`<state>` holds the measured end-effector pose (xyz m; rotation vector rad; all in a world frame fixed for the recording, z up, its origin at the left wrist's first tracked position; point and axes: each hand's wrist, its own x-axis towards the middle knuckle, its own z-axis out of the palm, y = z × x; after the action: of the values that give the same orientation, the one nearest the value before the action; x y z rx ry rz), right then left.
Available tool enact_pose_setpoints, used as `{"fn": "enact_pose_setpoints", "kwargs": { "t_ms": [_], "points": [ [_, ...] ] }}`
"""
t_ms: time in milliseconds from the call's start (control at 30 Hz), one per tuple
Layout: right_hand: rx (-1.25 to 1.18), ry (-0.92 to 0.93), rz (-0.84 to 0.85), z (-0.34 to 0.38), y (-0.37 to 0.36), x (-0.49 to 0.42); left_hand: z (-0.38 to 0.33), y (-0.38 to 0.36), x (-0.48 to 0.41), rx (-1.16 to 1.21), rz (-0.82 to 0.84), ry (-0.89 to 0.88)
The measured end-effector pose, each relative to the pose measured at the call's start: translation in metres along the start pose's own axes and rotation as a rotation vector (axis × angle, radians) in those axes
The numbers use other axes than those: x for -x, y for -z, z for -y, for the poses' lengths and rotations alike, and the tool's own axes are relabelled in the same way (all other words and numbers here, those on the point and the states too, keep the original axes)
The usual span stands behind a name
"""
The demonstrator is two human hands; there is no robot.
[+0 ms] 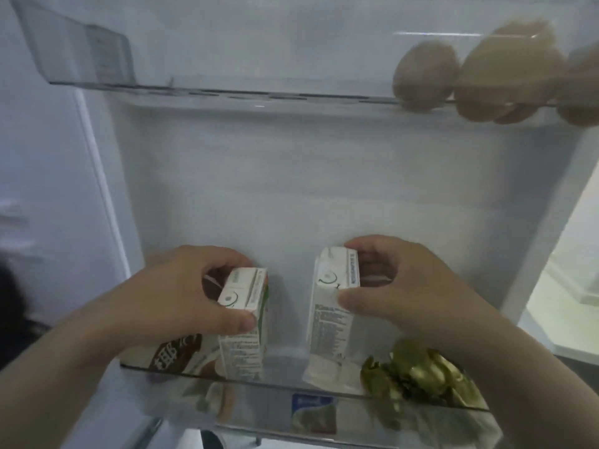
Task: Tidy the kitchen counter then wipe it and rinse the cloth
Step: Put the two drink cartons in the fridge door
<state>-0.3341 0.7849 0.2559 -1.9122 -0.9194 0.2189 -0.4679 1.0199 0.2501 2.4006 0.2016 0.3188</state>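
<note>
I have a small drink carton in each hand, both standing on the glass fridge shelf (291, 388). My left hand (181, 293) grips the left carton (244, 322) from above, thumb on its near face and fingers curled over the top and far side. My right hand (398, 286) pinches the right carton (330, 315) near its top, thumb on the printed side, fingers wrapped behind. I hold them by the tops because that leaves the bases free to settle flat on the glass.

Both cartons stand with their long axis roughly vertical, folded tops up; the right one leans a little, its top tipped away from me. They sit apart, a gap of bare shelf between them. Putting them here, I judge, is part of clearing the counter before wiping.

Just right of the right carton lies a bunch of leafy greens (418, 377). On the shelf above, far right, sit several brownish rounded items (424, 76), too blurred to name.
</note>
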Motion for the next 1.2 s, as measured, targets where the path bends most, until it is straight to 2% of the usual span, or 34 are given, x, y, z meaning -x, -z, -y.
{"fn": "enact_pose_setpoints", "kwargs": {
  "t_ms": [200,400,767,1200],
  "points": [
    [0.011,-0.068,0.033,0.003,-0.025,0.0,0.012,-0.008,-0.008,-0.067,0.054,0.0],
    [-0.024,-0.144,0.107,0.001,-0.04,-0.008,0.027,-0.009,-0.015,0.0,0.11,0.028],
    [-0.091,-0.196,0.189,-0.014,-0.055,-0.019,0.033,-0.002,-0.013,0.003,0.186,0.009],
    [0.016,-0.192,0.219,-0.017,-0.05,-0.013,0.028,-0.019,-0.014,-0.094,0.191,0.031]
  ]
}}
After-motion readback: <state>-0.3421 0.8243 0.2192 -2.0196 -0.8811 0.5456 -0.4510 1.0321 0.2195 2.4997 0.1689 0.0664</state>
